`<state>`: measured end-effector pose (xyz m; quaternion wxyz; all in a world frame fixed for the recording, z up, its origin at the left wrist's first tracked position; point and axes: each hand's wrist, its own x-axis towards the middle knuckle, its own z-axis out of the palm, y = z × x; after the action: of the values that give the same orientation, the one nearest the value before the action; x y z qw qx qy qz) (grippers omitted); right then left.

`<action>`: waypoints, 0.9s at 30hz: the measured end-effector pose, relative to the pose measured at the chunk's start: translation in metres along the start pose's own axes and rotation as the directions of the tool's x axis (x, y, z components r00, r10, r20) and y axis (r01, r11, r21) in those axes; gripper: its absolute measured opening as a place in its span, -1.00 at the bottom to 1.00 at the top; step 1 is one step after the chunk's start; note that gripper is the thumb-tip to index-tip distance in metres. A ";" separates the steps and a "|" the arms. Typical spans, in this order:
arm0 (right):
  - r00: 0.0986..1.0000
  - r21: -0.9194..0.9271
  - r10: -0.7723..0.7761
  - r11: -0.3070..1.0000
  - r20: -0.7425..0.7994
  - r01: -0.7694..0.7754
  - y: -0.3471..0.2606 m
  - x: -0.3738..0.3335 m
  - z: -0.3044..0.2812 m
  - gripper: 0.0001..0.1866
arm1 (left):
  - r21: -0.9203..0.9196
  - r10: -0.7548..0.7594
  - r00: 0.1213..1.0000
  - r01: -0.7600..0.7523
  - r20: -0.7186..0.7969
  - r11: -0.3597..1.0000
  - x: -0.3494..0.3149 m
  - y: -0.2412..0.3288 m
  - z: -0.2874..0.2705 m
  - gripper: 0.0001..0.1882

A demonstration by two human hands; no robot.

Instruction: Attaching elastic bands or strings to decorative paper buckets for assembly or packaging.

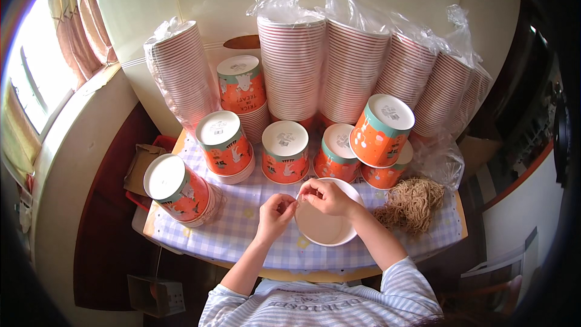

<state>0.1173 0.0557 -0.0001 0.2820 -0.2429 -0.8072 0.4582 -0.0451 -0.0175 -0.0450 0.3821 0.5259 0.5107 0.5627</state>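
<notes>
An open white paper bucket lies on the checked tablecloth in front of me, its mouth facing up. My right hand rests over the bucket's rim, fingers pinched together. My left hand is just left of the rim, fingertips meeting the right hand's; a thin piece of string seems to run between them, too small to be sure. A pile of tan string lies to the right of the bucket.
Several orange-and-teal paper buckets stand upside down in stacks across the table, one tipped at the left. Tall plastic-wrapped stacks fill the back. A cardboard box sits left of the table, a window at far left.
</notes>
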 end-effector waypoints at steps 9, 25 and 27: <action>0.996 0.088 -0.047 0.995 -0.077 0.054 0.009 -0.001 0.000 -0.87 | -0.011 0.010 0.999 -0.010 -0.054 1.000 0.000 -0.002 0.001 -0.92; 0.979 -0.138 -0.185 0.975 -0.083 0.173 0.003 0.003 0.000 -0.92 | -0.139 -0.035 0.999 0.034 -0.003 0.990 0.003 -0.003 0.000 -0.91; 0.977 -0.149 -0.199 0.971 -0.081 0.186 0.005 0.003 0.000 -0.92 | -0.133 -0.028 0.999 0.025 -0.018 0.991 0.003 0.000 0.001 -0.90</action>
<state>0.1162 0.0597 -0.0035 0.3453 -0.2043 -0.8430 0.3584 -0.0451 -0.0142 -0.0447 0.4187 0.4869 0.4827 0.5955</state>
